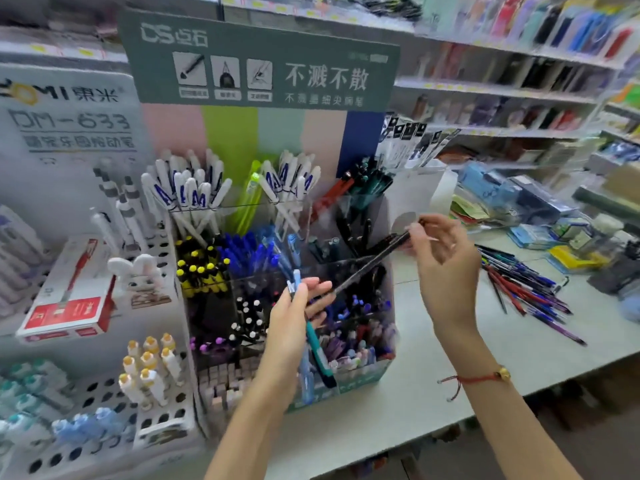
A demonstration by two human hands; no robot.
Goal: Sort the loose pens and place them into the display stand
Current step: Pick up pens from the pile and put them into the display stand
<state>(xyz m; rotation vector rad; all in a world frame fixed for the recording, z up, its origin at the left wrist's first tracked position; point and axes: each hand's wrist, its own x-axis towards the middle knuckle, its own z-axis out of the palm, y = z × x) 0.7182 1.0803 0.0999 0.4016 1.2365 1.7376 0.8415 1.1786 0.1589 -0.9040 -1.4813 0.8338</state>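
Lying slantwise before the display stand, a black pen is being pinched at its upper end by the right hand; the left hand is gripping several pens. Loose pens are lying on the table.

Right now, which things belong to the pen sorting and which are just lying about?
Job: black pen in right hand; pens in left hand; loose pens; display stand.
Lying about: red box; bunny pens.
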